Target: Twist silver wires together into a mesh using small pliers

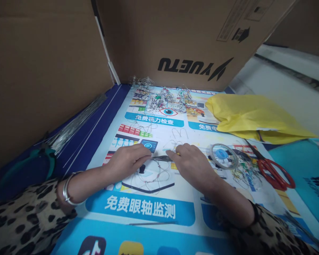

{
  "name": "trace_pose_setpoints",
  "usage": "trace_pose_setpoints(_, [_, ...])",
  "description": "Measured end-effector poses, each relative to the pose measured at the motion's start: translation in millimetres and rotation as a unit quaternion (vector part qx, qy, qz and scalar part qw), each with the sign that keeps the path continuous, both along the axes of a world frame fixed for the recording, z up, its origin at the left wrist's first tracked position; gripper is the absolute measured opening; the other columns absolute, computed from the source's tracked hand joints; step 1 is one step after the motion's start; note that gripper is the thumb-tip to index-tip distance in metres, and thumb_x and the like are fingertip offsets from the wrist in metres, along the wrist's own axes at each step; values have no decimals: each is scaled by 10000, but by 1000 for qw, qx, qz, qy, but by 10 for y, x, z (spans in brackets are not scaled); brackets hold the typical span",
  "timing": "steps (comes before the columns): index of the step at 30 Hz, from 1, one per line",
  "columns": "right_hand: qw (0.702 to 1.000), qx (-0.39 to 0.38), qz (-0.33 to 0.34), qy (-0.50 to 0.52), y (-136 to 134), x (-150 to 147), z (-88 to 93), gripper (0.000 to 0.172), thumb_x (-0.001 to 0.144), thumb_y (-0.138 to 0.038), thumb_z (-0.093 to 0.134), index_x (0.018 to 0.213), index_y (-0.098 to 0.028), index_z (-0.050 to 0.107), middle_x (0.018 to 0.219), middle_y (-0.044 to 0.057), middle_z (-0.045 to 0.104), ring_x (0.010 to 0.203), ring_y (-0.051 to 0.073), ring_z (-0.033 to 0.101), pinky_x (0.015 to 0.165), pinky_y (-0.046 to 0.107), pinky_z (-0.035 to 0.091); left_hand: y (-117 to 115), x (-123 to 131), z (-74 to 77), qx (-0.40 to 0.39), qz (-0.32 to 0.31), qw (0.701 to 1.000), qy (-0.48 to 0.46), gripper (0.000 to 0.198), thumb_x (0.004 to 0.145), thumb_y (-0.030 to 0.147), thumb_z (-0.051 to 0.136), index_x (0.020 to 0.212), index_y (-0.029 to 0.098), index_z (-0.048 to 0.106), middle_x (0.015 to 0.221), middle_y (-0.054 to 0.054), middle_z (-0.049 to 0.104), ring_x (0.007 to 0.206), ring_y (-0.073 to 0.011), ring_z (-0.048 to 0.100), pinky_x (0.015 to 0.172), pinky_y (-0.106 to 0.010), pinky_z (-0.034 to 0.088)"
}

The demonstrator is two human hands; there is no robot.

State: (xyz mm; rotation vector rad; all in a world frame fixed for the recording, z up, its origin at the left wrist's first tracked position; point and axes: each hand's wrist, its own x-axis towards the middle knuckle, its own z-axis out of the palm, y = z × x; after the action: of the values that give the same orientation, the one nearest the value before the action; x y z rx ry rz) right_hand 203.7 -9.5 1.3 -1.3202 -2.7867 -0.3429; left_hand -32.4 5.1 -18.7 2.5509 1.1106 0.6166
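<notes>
YUETU, upside down, on cardboard box (194,42). On poster (186,198) below box: 免费视力检查 on blue banner nearest box, 免费眼轴监测 on blue banner farther from box.

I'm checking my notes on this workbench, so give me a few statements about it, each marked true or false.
1. The scissors have red handles. True.
2. The plastic bag is green. False: it is yellow.
3. The silver bracelet sits on the right wrist. False: it is on the left wrist.
4. The tape roll lies on the poster between the right hand and the scissors. True.
</notes>
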Motion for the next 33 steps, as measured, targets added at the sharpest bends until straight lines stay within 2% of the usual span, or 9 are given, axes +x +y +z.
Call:
trace_pose_setpoints(8, [1000,5,14,-12,20,-11,-5,243,861,-154,460,1071,-206,570,818,43,545,766,174,417,661,307,242,-28,7,1,34,14,999,25,215,913,266,398,911,179,594,806,-27,625,727,-137,596,626,-232,459])
trace_pose_setpoints(16, [1000,3,11,-1,49,-22,-39,269,841,-149,485,1087,-211,573,814,44,548,762,165,420,654,300,249,-32,15,19,31,45,998,27,194,908,267,408,911,183,584,830,-21,635,734,-134,602,630,-227,451])
trace_pose_setpoints(33, [1000,-21,14,-16,79,-80,34,308,817,-124,478,1102,-217,551,838,44,552,774,168,437,645,299,254,-8,-33,-37,51,21,998,-17,176,903,228,421,904,179,590,819,-21,645,743,-125,599,615,-218,452])
